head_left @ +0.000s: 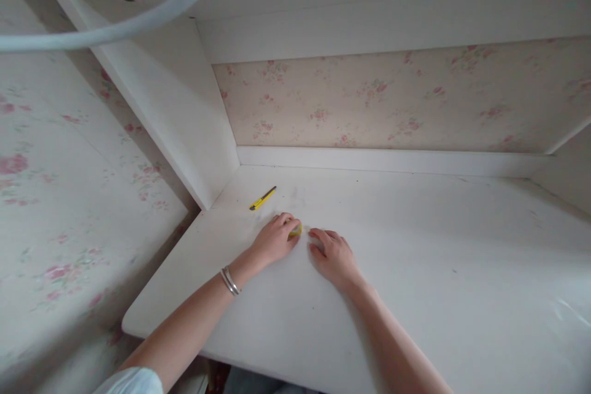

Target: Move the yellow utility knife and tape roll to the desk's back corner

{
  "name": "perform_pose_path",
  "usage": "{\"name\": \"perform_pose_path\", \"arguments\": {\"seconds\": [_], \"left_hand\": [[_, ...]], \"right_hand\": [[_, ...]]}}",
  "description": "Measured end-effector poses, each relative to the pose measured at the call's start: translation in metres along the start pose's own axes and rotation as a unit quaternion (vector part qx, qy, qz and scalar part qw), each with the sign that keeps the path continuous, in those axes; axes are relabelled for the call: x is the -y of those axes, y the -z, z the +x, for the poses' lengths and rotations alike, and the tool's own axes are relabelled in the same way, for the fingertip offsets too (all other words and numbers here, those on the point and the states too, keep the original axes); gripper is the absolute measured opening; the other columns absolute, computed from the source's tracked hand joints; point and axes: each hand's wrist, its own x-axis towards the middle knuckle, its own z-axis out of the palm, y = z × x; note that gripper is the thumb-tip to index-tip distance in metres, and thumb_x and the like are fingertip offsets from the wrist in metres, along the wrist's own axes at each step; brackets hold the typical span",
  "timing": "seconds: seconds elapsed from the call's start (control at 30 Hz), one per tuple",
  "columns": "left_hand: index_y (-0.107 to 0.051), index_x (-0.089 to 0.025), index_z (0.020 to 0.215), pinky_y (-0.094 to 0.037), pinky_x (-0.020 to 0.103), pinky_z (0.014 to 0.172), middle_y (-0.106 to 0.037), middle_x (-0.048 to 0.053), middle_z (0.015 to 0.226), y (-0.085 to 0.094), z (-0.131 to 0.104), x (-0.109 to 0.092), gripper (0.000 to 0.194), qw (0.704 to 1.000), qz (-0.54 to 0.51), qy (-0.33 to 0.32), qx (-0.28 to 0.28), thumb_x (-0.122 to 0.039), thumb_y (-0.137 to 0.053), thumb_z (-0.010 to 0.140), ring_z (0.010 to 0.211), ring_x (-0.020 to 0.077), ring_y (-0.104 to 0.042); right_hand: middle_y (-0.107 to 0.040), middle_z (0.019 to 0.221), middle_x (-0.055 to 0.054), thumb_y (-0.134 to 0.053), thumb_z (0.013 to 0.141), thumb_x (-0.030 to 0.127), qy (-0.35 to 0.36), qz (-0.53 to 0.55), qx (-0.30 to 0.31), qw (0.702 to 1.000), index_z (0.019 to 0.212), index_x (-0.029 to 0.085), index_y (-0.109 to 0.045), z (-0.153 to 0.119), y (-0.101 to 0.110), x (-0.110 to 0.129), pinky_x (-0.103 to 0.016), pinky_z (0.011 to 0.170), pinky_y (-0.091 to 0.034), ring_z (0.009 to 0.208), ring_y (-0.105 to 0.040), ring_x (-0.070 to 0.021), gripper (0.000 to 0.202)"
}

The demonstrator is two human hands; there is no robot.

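Note:
On the white desktop, my left hand [276,238] is closed around a small yellow roll of tape [296,231], whose right edge shows past the fingers. Just to its right, my right hand [333,253] rests low over the surface with thumb and fingers bent toward the roll. A short pale gap lies between the roll and those fingertips; whether they touch a strip of tape is too small to tell. Beyond my left hand, a yellow utility knife [263,197] lies flat and slanted on the desktop.
The white desk [443,283] is bounded by a white side panel [170,92] at the left and a low back ledge [392,161]. Overhead hangs a white shelf [323,6]. A pale cable [138,26] crosses the upper left. Floral wallpaper covers the walls.

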Motion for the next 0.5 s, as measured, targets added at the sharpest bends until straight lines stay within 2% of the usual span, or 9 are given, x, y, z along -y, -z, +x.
{"name": "perform_pose_path", "arguments": {"seconds": [0.2,0.37,0.5], "left_hand": [[-0.064,-0.023,0.097,-0.042,0.03,0.094,-0.063,0.003,0.101,0.013,0.007,0.033,0.02,0.999,0.034,0.027,0.022,-0.02,-0.056,0.078,0.101,0.018,-0.055],[-0.065,-0.021,0.097,-0.039,0.034,0.097,-0.065,0.005,0.104,0.032,0.007,0.064,0.021,0.996,0.054,0.074,0.013,-0.022,-0.054,0.08,0.101,0.0208,-0.056],[-0.064,-0.023,0.104,-0.042,0.03,0.091,-0.066,0.002,0.107,0.044,0.017,0.084,0.026,0.991,0.06,0.115,0.013,-0.032,-0.054,0.081,0.099,0.0196,-0.058]], "right_hand": [[-0.065,0.111,-0.003,-0.051,0.082,0.021,-0.008,0.005,-0.01,1.0,0.116,0.024,-0.056,0.001,-0.002,-0.002,-0.033,0.094,-0.037,0.108,-0.054,-0.0185,0.035],[-0.065,0.111,-0.003,-0.051,0.083,0.022,-0.008,0.011,-0.012,1.0,0.116,0.025,-0.057,0.002,-0.002,-0.003,-0.033,0.095,-0.037,0.109,-0.053,-0.0184,0.033],[-0.065,0.111,-0.002,-0.051,0.083,0.023,-0.015,0.015,-0.014,1.0,0.114,0.026,-0.058,0.003,-0.003,-0.003,-0.033,0.094,-0.038,0.108,-0.054,-0.0186,0.032]]}}
